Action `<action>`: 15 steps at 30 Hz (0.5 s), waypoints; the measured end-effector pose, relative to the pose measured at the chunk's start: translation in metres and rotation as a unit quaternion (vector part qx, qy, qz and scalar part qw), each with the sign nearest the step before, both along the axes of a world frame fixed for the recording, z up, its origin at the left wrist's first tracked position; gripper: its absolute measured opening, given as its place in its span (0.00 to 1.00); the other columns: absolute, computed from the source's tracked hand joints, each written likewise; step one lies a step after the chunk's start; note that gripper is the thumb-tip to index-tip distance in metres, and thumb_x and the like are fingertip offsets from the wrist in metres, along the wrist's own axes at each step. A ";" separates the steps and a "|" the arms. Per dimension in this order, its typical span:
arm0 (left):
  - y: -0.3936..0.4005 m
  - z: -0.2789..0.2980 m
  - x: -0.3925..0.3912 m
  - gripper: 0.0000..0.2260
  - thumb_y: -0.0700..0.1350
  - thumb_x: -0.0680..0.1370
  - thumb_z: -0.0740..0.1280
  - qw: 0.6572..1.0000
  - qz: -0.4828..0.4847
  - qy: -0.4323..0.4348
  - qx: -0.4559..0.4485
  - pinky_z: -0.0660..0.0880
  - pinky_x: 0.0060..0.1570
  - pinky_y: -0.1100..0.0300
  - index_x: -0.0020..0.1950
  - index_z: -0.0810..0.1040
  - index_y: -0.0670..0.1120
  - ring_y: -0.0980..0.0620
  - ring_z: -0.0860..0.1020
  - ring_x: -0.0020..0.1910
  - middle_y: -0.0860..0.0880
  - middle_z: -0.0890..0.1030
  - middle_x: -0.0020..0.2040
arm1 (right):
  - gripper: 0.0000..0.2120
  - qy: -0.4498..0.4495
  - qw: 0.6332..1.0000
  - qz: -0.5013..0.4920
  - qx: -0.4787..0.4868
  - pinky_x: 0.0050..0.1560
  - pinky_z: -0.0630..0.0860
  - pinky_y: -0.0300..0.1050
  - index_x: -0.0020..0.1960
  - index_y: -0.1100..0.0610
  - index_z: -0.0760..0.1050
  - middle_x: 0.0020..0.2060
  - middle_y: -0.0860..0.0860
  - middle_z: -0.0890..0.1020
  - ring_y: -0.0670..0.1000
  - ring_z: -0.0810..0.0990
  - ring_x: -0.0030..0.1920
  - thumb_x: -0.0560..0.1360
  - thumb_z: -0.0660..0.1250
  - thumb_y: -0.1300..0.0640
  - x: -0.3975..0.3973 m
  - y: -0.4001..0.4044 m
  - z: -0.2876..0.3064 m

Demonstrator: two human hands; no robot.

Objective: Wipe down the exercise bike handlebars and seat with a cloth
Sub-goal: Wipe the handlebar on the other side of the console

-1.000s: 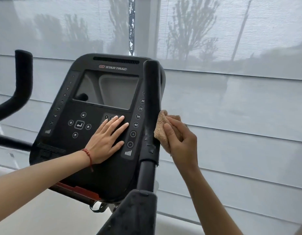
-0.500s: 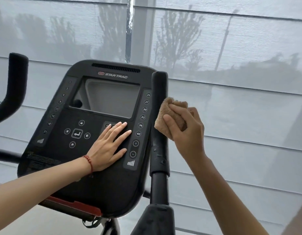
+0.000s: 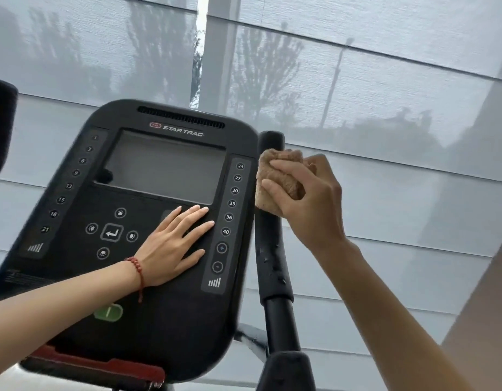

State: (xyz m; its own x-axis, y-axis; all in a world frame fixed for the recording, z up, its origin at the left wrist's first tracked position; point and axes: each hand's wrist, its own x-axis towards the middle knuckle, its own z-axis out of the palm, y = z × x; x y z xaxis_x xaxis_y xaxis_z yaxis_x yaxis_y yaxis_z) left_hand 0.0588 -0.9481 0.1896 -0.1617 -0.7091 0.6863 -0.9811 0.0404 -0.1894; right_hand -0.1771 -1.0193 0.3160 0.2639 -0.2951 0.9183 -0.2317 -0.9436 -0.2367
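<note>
Tan cloth [image 3: 280, 180] bunched against the upper part of the right handlebar [image 3: 271, 244], near its top end, pinched in right hand [image 3: 309, 204]. Left hand [image 3: 173, 246] flat, fingers spread, on the console [image 3: 148, 320] below the screen [image 3: 165, 165].

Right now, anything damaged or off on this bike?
Yes: the right handlebar's foam sleeve looks pitted and chipped below the cloth, with small light nicks along it. The console looks intact. The left hand rests flat on it.
</note>
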 end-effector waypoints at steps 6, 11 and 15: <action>-0.006 0.005 -0.001 0.24 0.56 0.80 0.49 1.000 -0.027 -0.011 -0.002 0.56 0.68 0.46 0.69 0.67 0.43 0.46 0.58 0.72 0.41 0.65 0.71 | 0.14 0.023 0.998 -0.041 -0.033 0.48 0.73 0.32 0.54 0.53 0.80 0.45 0.54 0.73 0.40 0.68 0.41 0.69 0.70 0.51 0.013 0.007 0.002; -0.006 0.006 -0.002 0.24 0.56 0.80 0.49 0.999 -0.035 -0.016 -0.002 0.56 0.68 0.47 0.69 0.68 0.43 0.46 0.57 0.72 0.41 0.65 0.71 | 0.14 0.028 0.995 -0.074 -0.054 0.46 0.77 0.41 0.54 0.52 0.80 0.45 0.55 0.74 0.44 0.71 0.41 0.69 0.71 0.51 0.011 0.013 0.014; -0.007 0.004 0.000 0.24 0.56 0.80 0.48 0.999 -0.037 -0.019 -0.004 0.56 0.68 0.46 0.68 0.69 0.43 0.45 0.58 0.72 0.41 0.65 0.70 | 0.15 0.081 0.991 -0.094 -0.054 0.40 0.82 0.50 0.54 0.53 0.79 0.45 0.56 0.74 0.53 0.77 0.39 0.68 0.70 0.51 0.016 0.023 -0.002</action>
